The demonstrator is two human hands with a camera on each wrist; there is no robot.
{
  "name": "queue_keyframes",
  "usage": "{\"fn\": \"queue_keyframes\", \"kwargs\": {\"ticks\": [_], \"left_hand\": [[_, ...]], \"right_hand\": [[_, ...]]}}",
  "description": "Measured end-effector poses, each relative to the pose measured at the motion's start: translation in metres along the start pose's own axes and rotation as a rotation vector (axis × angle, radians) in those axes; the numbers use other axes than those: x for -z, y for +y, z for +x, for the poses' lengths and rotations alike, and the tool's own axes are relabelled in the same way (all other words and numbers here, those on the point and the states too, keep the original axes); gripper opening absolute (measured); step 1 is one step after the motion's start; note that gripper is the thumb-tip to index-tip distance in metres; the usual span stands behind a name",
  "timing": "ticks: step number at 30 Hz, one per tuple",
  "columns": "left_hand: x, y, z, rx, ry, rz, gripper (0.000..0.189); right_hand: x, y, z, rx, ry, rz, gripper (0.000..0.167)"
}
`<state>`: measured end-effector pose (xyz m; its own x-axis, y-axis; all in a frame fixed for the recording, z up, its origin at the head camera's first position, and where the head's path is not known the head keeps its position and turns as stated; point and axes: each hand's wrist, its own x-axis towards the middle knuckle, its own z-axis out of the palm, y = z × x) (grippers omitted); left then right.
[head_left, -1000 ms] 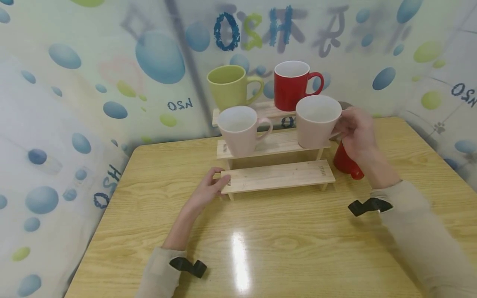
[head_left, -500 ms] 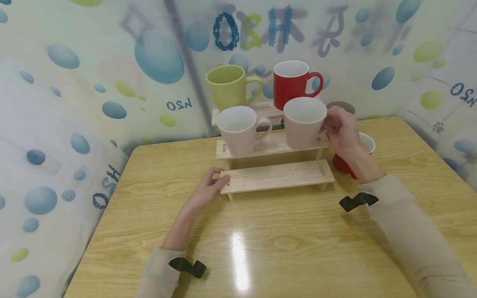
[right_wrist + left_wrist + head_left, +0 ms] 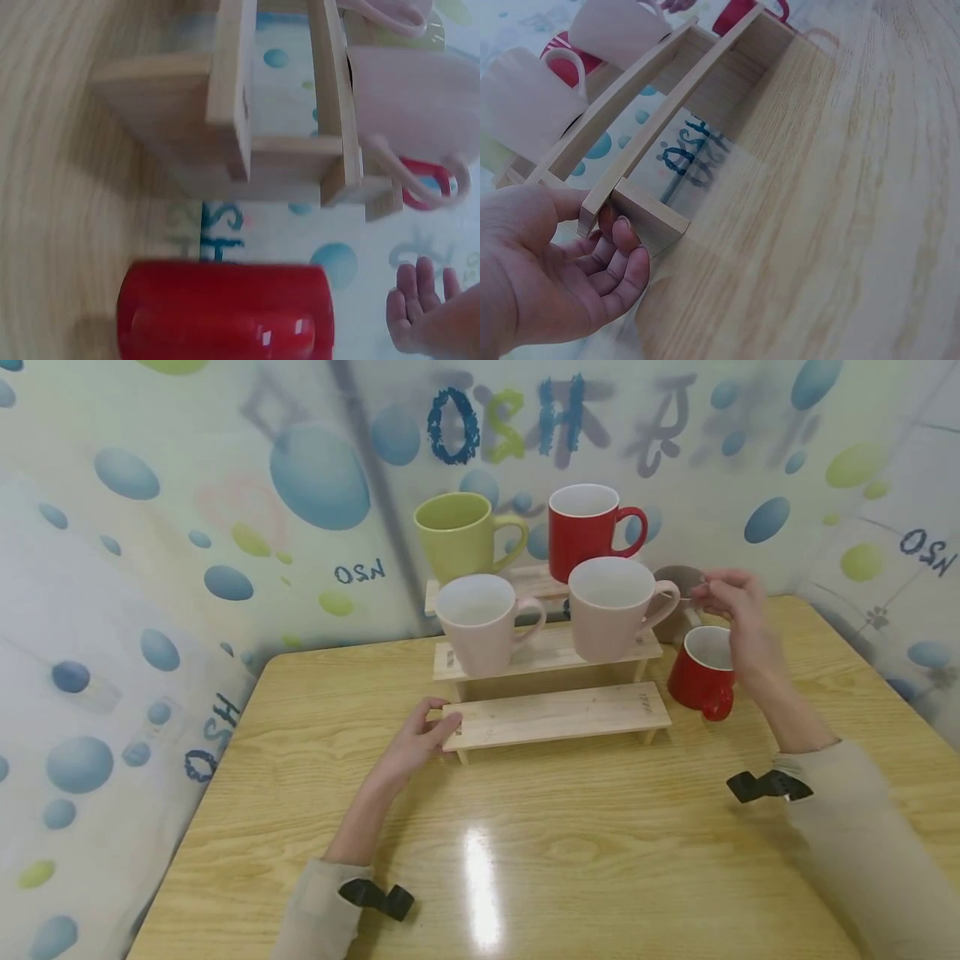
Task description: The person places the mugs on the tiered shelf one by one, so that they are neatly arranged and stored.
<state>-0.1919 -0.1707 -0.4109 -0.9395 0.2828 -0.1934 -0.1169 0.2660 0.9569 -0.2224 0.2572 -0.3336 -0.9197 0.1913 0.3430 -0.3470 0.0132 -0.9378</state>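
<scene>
My left hand point(image 3: 423, 735) pinches the left end of the lowest tier of a stepped wooden rack point(image 3: 555, 717), thumb above and curled fingers below; the left wrist view shows this grip on the rack point(image 3: 641, 161) closely. Two pale pink mugs stand upright on the middle tier, a left one point(image 3: 480, 631) and a right one point(image 3: 609, 618), both handles to the right. My right hand point(image 3: 750, 627) hovers right of that second handle, holding nothing, its fingers loosely bent. Close behind its fingertips stands a grey-brown mug point(image 3: 667, 631); I cannot tell whether they touch.
On the top tier stand a green mug point(image 3: 457, 539) and a red mug point(image 3: 581, 539). Another red mug point(image 3: 693, 681) stands on the wooden table point(image 3: 570, 843) right of the rack, partly behind my right hand. A patterned wall point(image 3: 225, 510) rises behind.
My right hand moved the right pink mug leftward on the middle tier, released its handle and drew back to the right. The left hand stayed on the rack.
</scene>
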Motion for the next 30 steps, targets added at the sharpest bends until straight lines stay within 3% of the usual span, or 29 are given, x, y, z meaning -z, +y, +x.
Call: {"fn": "queue_keyframes", "kwargs": {"ticks": [6,9,10,12,17,20,22,27,30], "left_hand": [[0.0,0.001,-0.001,0.006,0.001,0.009,0.048],[0.001,0.0,-0.001,0.01,0.001,0.013,0.049],[0.001,0.0,-0.001,0.012,0.001,0.015,0.049],[0.001,-0.001,-0.001,0.013,0.003,0.015,0.049],[0.002,-0.001,-0.001,0.013,0.003,0.018,0.05],[0.002,-0.001,-0.002,0.015,0.004,0.013,0.051],[0.002,-0.002,-0.003,0.012,0.007,0.007,0.051],[0.001,-0.003,-0.001,0.01,0.005,-0.001,0.051],[0.001,-0.004,0.0,0.013,-0.001,0.009,0.051]], "right_hand": [[0.043,0.003,-0.017,0.067,0.146,0.083,0.008],[0.066,0.004,-0.027,0.045,0.137,0.073,0.007],[0.073,0.005,-0.03,0.022,0.116,0.054,0.007],[0.087,0.006,-0.037,-0.042,0.058,-0.09,0.009],[0.11,0.015,-0.05,-0.194,-0.196,-0.495,0.019],[0.113,0.024,-0.054,-0.202,-0.353,-0.56,0.025],[0.11,0.029,-0.055,-0.22,-0.416,-0.575,0.032],[0.094,0.033,-0.055,-0.352,-0.475,-0.592,0.053],[0.088,0.037,-0.056,-0.397,-0.464,-0.545,0.053]]}}
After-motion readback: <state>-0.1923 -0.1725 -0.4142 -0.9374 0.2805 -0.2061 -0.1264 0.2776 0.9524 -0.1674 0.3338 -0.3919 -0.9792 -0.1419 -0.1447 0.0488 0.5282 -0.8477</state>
